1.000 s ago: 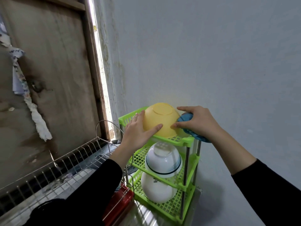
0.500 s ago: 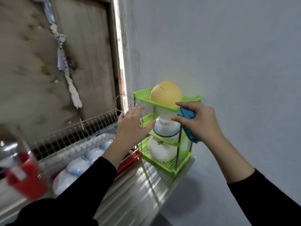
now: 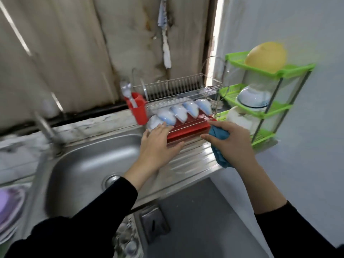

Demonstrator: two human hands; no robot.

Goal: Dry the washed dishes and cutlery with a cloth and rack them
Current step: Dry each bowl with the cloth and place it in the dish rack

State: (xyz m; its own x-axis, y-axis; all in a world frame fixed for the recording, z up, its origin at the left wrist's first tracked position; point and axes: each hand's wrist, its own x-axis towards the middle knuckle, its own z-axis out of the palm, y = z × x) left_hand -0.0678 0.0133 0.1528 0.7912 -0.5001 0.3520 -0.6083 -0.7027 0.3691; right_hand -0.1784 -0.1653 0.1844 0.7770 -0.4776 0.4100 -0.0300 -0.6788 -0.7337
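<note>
The left hand [image 3: 158,144] reaches over the ribbed steel drainboard [image 3: 191,159] with its fingers [image 3: 161,129] straight and spread, holding nothing. The fingertips lie at the leftmost of a row of white bowls [image 3: 179,112], though motion blur hides whether they actually touch it. The five bowls stand on edge, leaning, in the lower level of a wire dish rack [image 3: 176,88] that sits over a red drip tray [image 3: 188,130] at the back of the drainboard. The right hand [image 3: 236,146] hovers just beside the tray's right end, its fingers curled around a bunched blue cloth [image 3: 218,135] whose loose end hangs below the palm. A red cutlery cup [image 3: 136,110] sits at the rack's left end with spoons [image 3: 126,91] standing in it. To the right of the wire rack, against the pale wall, stands a green three-tier shelf [image 3: 297,68]. A yellow bowl [image 3: 266,56] lies upside down on its top tier, a white bowl with a dark ring [image 3: 254,99] lies upside down on the middle tier, and another white bowl [image 3: 240,119] sits on the bottom tier, partly behind the right hand. Left of the drainboard is the sink basin [image 3: 83,164], with a blurred tap [image 3: 46,129] behind it and a purple plate [image 3: 9,202] at the frame's left edge.
</note>
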